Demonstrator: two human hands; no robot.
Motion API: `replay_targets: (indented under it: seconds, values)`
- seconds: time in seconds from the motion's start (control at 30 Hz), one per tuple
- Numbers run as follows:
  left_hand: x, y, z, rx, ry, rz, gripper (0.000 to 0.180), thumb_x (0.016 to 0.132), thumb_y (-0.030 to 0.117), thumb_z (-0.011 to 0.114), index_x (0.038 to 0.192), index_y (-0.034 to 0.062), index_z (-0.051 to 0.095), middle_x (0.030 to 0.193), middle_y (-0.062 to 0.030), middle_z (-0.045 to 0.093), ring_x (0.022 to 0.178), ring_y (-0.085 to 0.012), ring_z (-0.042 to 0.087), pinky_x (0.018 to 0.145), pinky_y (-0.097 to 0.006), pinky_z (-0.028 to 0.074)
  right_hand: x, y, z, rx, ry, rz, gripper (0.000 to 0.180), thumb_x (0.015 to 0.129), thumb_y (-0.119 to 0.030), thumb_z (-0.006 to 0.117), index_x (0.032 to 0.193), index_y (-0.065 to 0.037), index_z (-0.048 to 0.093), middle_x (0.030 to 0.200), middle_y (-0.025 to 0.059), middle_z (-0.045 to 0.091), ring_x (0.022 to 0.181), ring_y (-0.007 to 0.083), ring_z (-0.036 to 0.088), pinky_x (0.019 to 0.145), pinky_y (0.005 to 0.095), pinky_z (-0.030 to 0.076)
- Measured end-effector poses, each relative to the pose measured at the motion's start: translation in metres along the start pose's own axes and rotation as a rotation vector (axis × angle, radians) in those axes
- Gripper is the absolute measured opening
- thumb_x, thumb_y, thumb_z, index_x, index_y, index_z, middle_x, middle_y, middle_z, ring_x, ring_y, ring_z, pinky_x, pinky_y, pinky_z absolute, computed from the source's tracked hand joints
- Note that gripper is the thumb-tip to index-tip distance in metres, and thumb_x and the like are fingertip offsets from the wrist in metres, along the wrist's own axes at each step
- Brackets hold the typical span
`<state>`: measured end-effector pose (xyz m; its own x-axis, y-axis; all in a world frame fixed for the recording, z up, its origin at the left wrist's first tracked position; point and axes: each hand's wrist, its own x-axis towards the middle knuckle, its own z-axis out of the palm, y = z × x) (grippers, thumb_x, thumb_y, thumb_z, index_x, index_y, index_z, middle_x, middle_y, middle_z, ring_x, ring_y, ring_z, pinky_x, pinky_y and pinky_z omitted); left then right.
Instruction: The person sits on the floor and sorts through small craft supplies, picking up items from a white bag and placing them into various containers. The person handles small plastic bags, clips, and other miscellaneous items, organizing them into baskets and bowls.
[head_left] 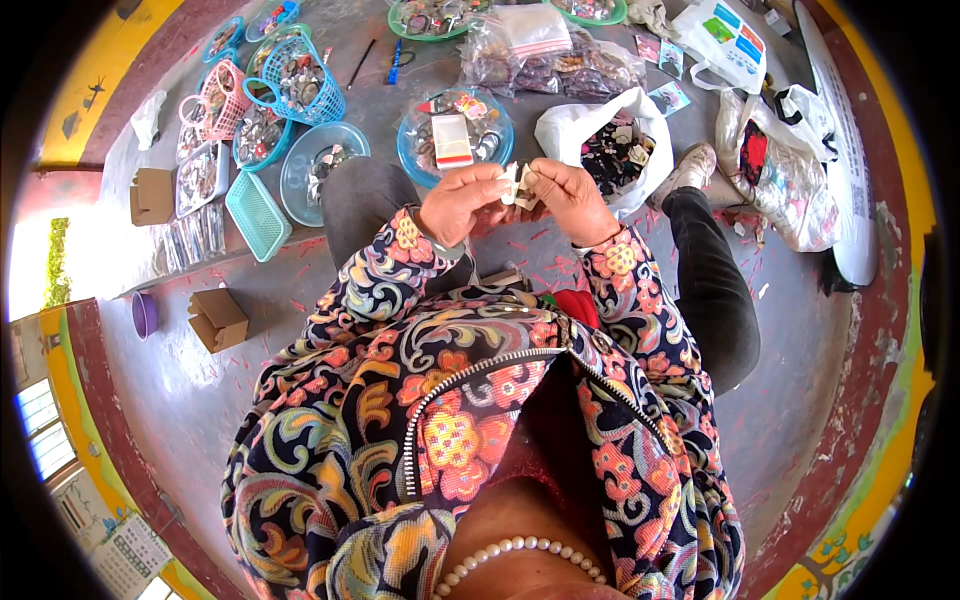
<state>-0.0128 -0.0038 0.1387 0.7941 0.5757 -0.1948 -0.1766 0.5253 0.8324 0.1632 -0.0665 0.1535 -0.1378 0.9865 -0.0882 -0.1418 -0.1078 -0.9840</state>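
Between my two hands, in front of my knees, is a small white piece (519,187) with a dark part; its kind is too small to make out. My left hand (463,204) pinches its left side with thumb and fingers. On its right side my right hand (574,203) does the same. Just beyond my hands stands a round blue basin (407,150) of small mixed items, with a white box with a red edge (453,138) on top. To the right, an open white plastic bag (563,128) holds many small black-and-white pieces (617,152).
At the left are a blue basket (333,100), a pink basket (224,105), a teal tray (258,214), a clear blue bowl (300,180) and cardboard boxes (218,320). Clear bags (590,72) lie at the back; stuffed plastic bags (790,190) lie right. Red scraps litter the floor.
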Motion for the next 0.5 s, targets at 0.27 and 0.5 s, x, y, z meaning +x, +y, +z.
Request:
replay_targets:
  seconds: [0.27, 0.5]
  values:
    - [0.0020, 0.0069, -0.0038, -0.536, -0.143, -0.076, 0.020, 0.080, 0.017, 0.049, 0.087, -0.0015, 0.052, 0.052, -0.0041, 0.045, 0.047, -0.0149, 0.044, 0.052, -0.030, 0.037, -0.0028, 0.0097, -0.0085, 0.538, -0.140, 0.101, 0.019, 0.087, -0.019, 0.050, 0.090, -0.001, 0.055, 0.073, 0.0034, 0.056, 0.058, 0.0129, 0.056, 0.052, 0.0235, 0.047]
    - [0.0031, 0.0046, -0.0078, -0.449, 0.028, -0.057, 0.013, 0.079, 0.014, 0.047, 0.075, 0.0026, 0.052, 0.050, -0.0033, 0.043, 0.047, -0.0161, 0.043, 0.051, -0.032, 0.037, 0.0039, 0.0051, -0.0009, -0.054, 0.120, -0.033, 0.013, 0.082, -0.014, 0.052, 0.088, -0.004, 0.057, 0.078, 0.0032, 0.056, 0.058, 0.0129, 0.055, 0.055, 0.0225, 0.046]
